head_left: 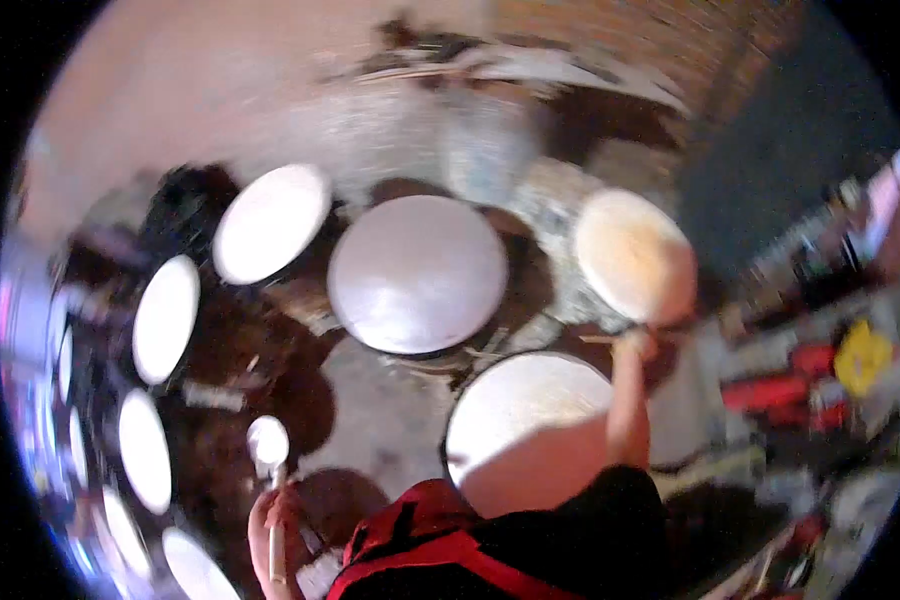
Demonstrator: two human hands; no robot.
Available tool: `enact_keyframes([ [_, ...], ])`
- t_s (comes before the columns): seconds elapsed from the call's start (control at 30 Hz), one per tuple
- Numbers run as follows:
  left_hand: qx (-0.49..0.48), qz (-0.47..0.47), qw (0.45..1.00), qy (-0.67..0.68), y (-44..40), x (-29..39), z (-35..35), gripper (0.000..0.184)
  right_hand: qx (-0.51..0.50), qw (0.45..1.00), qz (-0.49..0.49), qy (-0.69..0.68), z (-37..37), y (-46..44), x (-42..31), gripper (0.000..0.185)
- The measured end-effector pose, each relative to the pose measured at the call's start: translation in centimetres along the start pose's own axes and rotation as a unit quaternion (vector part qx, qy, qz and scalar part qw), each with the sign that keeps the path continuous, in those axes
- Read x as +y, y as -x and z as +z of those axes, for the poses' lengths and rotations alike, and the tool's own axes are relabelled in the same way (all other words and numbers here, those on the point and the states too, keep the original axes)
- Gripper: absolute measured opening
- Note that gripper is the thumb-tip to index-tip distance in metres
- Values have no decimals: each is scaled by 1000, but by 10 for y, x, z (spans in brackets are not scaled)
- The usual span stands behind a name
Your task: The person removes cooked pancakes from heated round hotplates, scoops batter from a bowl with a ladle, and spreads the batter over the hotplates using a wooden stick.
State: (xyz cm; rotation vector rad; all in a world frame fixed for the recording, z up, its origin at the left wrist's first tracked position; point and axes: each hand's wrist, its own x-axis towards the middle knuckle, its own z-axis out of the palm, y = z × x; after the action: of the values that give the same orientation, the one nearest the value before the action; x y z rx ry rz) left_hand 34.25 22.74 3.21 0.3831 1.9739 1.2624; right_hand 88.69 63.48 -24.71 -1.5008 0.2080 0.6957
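Observation:
My left hand point(278, 515) is closed around the handle of a light stick with a round white head point(268, 440), which looks like a mallet or ladle. My right arm reaches forward over a large pale disc point(525, 410). At its end, my right hand point(638, 345) is closed at the lower edge of a cream disc with an orange-tan patch point(625, 250). A thin stick point(598, 339) shows beside these fingers; blur hides whether they grip it or the disc. A greyish round disc point(417, 275) lies ahead, between both hands.
Several white discs point(166, 320) stand in a curve along the left. A dark sheet point(785, 150) leans at the back right, near a brick wall point(620, 35). Red objects point(785, 392) and a yellow item point(862, 358) lie at the right. Loose debris point(215, 398) covers the ground.

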Motion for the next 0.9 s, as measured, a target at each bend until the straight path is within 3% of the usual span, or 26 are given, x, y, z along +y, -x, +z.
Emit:
enact_keyframes([
  [0.03, 46, -52, 997, 45, 14, 0, -5, 15, -121, 985, 28, -119, -4, 13, 15, 40],
  [0.07, 15, -92, 995, 22, 25, -1, -18, 17, -215, 972, 38, -82, -6, 78, 13, 36],
  [0.1, -74, -162, 893, 413, 27, -28, -40, 18, -313, 948, 40, -40, -8, 144, 11, 31],
  [0.13, -94, -296, 645, 698, 29, -56, -62, 20, -404, 914, 33, 1, -10, 210, 8, 27],
  [0.17, -106, -276, 650, 700, 46, -68, -75, 20, -475, 872, 83, 80, -10, 248, 32, 21],
  [0.2, -118, -255, 656, 701, 63, -84, -87, 19, -566, 790, 220, 86, -24, 324, 30, 22],
  [0.23, -98, -228, 638, 729, 52, -115, -98, 18, -634, 726, 202, 171, -7, 331, 107, 41],
  [0.27, -77, -188, 621, 757, 77, -144, -114, 18, -716, 637, 89, 271, -20, 354, 166, 41],
  [0.3, -20, -208, 587, 782, 103, -140, -124, 17, -711, 591, 214, 316, -51, 433, 169, 38],
  [0.33, -16, -181, 555, 812, 103, -171, -138, 18, -790, 434, 148, 406, -81, 515, 168, 39],
  [0.4, 13, -72, 593, 802, 126, -222, -168, 16, -846, 259, 144, 444, -162, 645, 167, 44],
  [0.47, 98, -39, 487, 867, 157, -247, -181, 9, -891, 24, 110, 439, -224, 685, 214, 47],
  [0.5, 153, -27, 460, 874, 172, -261, -186, 7, -896, -80, 101, 425, -254, 697, 236, 49],
  [0.57, 336, -9, 492, 803, 196, -316, -194, 9, -826, -217, 123, 505, -322, 751, 239, 50],
  [0.6, 440, -22, 515, 735, 206, -340, -203, 10, -788, -266, 128, 540, -357, 776, 247, 50],
  [0.67, 543, -51, 517, 660, 229, -414, -227, 9, -749, -283, 159, 578, -423, 807, 290, 49],
  [0.7, 569, -73, 517, 635, 286, -437, -223, 8, -746, -284, 143, 586, -475, 800, 272, 50],
  [0.73, 582, -96, 522, 616, 302, -473, -242, 6, -739, -286, 132, 596, -513, 811, 305, 51],
  [0.77, 592, -111, 520, 605, 311, -494, -257, 6, -734, -352, 45, 579, -540, 821, 340, 48],
  [0.8, 600, -131, 519, 595, 323, -516, -268, 6, -744, -377, 44, 549, -563, 828, 364, 47],
  [0.87, 591, -209, 573, 529, 337, -554, -297, 13, -704, -388, 2, 595, -614, 860, 379, 45],
  [0.9, 591, -258, 597, 476, 340, -550, -323, 16, -722, -408, -45, 556, -632, 865, 391, 45],
])
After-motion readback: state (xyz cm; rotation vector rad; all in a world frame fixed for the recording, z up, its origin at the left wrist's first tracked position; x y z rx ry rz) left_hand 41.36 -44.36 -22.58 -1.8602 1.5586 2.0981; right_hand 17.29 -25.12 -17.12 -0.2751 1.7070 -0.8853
